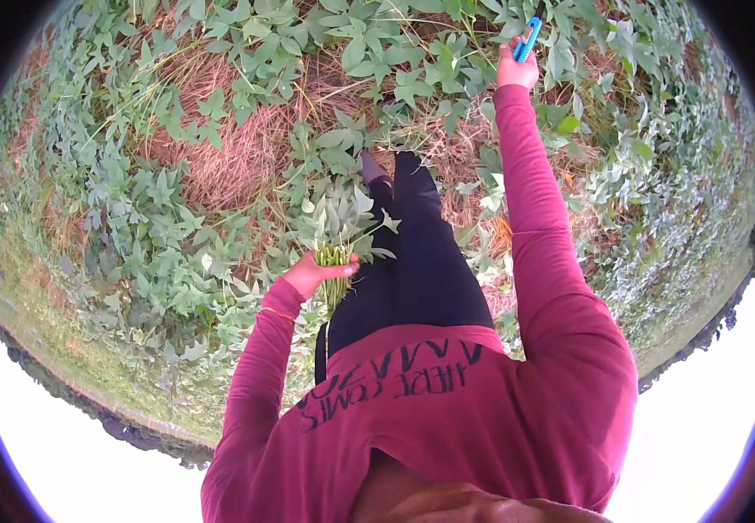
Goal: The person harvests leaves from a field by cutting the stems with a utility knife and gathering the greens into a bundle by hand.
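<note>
My left hand (312, 274) is closed round a bunch of leafy green stems (334, 254), held upright in front of my left thigh. Its leaves spread above the fist, and the pale stem ends hang below. My right arm reaches far forward to the right. At its end my right hand (517, 71) grips a slim blue cutter (527, 39), which points up and away; a blade cannot be made out. Lobed green vine leaves (473, 65) grow right beside that hand, and a thin stem runs near the fingers.
Trailing leafy vines (133, 174) cover the ground on all sides. Patches of dry brown straw (238, 157) show between them. My legs in black trousers (430, 253) stand among the plants. A line of dark trees (125, 431) edges the field.
</note>
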Tool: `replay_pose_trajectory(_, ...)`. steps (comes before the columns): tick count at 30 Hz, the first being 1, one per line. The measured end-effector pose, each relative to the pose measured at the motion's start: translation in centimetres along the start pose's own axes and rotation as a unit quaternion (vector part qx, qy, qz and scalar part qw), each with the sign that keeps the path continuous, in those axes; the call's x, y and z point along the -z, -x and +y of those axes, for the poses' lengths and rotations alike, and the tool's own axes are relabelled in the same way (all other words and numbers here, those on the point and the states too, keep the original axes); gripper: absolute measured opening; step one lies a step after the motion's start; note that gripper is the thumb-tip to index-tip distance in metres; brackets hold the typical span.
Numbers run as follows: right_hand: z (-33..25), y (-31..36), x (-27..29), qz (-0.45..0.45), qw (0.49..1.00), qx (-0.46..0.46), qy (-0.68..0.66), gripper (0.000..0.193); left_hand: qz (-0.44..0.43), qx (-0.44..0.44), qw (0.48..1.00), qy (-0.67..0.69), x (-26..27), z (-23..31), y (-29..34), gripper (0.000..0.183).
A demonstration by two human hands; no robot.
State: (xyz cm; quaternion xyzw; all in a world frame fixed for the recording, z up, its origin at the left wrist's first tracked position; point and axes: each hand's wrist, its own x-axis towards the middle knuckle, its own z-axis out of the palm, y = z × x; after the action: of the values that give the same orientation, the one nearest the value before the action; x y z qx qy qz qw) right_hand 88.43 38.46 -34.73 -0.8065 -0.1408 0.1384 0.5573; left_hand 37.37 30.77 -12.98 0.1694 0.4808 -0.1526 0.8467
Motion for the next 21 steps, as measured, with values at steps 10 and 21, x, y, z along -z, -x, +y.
replay_pose_trajectory(10, -2.1, 16.2, 5.3, -0.53, 0.81, -0.215, 0.126, 0.023, 0.275, -0.096, 0.943, 0.159, 12.6, 6.8, -0.2, 0.031)
replay_pose_trajectory(21, -10.6, 17.2, 23.5, -0.484, 0.805, 0.206, 0.274, 0.033, 0.174, -0.129, 0.908, -0.358, 9.8, 26.7, -7.9, 0.041)
